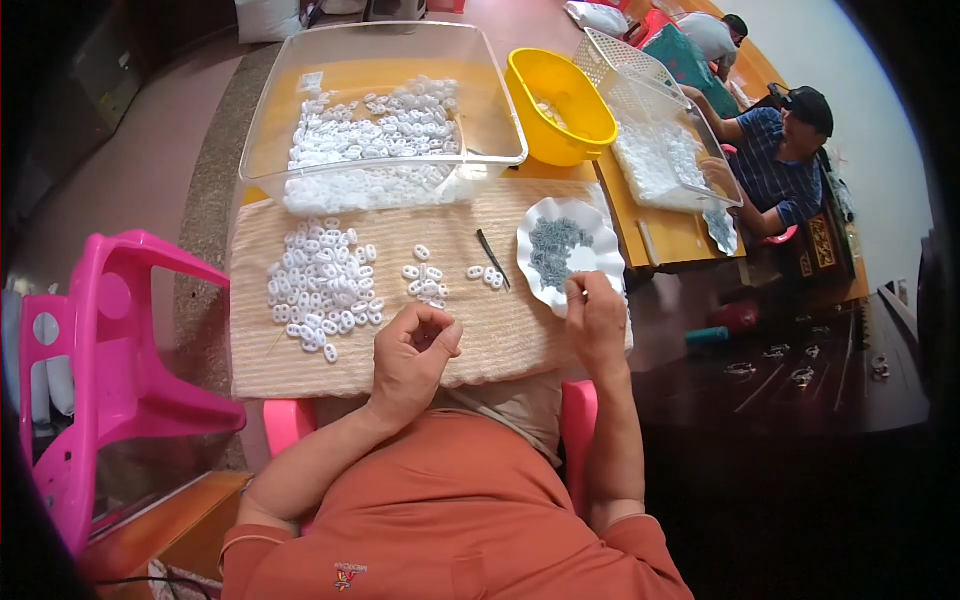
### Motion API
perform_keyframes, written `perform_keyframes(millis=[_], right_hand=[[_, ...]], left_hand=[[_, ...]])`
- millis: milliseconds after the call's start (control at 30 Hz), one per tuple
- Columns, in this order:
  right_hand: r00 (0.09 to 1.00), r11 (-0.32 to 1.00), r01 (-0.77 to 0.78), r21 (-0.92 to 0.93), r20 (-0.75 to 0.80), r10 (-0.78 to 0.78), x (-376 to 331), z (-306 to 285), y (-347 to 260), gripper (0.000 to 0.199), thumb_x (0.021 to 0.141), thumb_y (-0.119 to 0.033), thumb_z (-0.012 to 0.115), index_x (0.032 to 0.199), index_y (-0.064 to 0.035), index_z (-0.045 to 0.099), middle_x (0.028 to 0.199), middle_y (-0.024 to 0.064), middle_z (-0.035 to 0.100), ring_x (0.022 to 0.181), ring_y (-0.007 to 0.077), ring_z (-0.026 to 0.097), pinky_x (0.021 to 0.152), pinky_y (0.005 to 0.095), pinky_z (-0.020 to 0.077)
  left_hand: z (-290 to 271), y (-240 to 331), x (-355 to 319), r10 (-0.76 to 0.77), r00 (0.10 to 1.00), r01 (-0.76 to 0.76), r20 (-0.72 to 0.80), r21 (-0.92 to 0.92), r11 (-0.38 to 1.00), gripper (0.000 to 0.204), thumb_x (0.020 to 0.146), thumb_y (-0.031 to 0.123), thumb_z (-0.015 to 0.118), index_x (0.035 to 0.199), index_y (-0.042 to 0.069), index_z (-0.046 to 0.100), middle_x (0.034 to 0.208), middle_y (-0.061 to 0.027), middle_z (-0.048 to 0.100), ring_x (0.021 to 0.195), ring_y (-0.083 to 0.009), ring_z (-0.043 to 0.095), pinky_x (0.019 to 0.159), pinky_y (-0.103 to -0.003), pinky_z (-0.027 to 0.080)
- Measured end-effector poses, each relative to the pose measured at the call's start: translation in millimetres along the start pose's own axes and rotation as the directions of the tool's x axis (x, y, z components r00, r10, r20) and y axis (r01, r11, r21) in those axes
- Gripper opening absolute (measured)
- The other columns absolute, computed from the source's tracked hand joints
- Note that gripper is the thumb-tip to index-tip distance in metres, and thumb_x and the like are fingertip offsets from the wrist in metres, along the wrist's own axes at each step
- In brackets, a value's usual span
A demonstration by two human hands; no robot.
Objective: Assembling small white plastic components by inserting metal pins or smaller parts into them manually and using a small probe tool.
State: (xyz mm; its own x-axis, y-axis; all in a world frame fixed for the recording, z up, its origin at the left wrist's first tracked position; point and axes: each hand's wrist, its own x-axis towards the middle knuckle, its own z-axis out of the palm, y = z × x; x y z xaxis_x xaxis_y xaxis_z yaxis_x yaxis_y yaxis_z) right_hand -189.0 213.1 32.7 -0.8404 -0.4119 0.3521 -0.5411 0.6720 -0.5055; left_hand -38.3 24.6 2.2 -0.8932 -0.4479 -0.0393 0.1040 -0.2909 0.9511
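Note:
Over the near edge of a white scalloped plate (533, 286), my right hand (597, 318) has its thumb and fingertips pinched together. The plate holds a heap of small grey pieces (556, 246); whatever sits in the pinch is too small to make out. My left hand (412, 358) is curled closed above the cloth, its thumb against the fingers, and its contents are hidden. Just beyond it lies a small cluster of white oval two-holed plastic parts (428, 286). A larger pile of the same parts (318, 278) spreads to the left. Several more (487, 275) lie beside a thin black tool (492, 257).
A clear bin (265, 150) of white parts stands at the back, with a yellow tub (522, 90) on its right. Past that is a perforated white basket (628, 72). A person in a dark cap (785, 170) works at the right. A pink chair (125, 270) stands left.

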Motion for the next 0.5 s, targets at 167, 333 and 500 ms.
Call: perform_keyframes(millis=[167,333,500], right_hand=[[0.994,0.981,0.106,-0.164,-0.008,-0.109,12.0,-8.6,26.3,0.011,0.088,-0.012,0.06,0.088,-0.0012,0.062,0.082,0.0172,0.062,0.069,0.0354,0.06,0.063,0.0399,0.0474],[0.994,0.99,0.083,0.112,0.063,-0.091,2.0,-5.1,-4.1,0.007,0.087,-0.005,0.062,0.091,-0.0005,0.064,0.081,0.0093,0.062,0.065,0.0188,0.058,0.059,0.0295,0.0446],[0.917,0.713,-0.088,0.695,0.337,-0.215,-22.7,13.7,-46.0,0.014,0.084,0.003,0.065,0.098,0.0023,0.064,0.091,0.0064,0.06,0.073,0.007,0.051,0.059,0.0198,0.039]], left_hand=[[0.0,-0.8,1.0,-0.029,0.998,0.03,0.054,-0.011,0.999,0.009,0.089,0.006,0.063,0.089,0.0,0.056,0.076,-0.0018,0.06,0.066,-0.0067,0.059,0.06,-0.021,0.049],[-3.0,0.8,2.8,-0.097,0.991,0.103,0.093,-0.066,0.992,0.009,0.088,0.005,0.063,0.09,-0.001,0.057,0.077,-0.0029,0.061,0.067,-0.0072,0.059,0.06,-0.021,0.05],[0.3,7.9,2.1,-0.183,0.971,0.203,0.151,-0.135,0.97,0.008,0.088,0.006,0.064,0.09,0.001,0.057,0.074,-0.0036,0.061,0.064,-0.0088,0.059,0.059,-0.022,0.05]])
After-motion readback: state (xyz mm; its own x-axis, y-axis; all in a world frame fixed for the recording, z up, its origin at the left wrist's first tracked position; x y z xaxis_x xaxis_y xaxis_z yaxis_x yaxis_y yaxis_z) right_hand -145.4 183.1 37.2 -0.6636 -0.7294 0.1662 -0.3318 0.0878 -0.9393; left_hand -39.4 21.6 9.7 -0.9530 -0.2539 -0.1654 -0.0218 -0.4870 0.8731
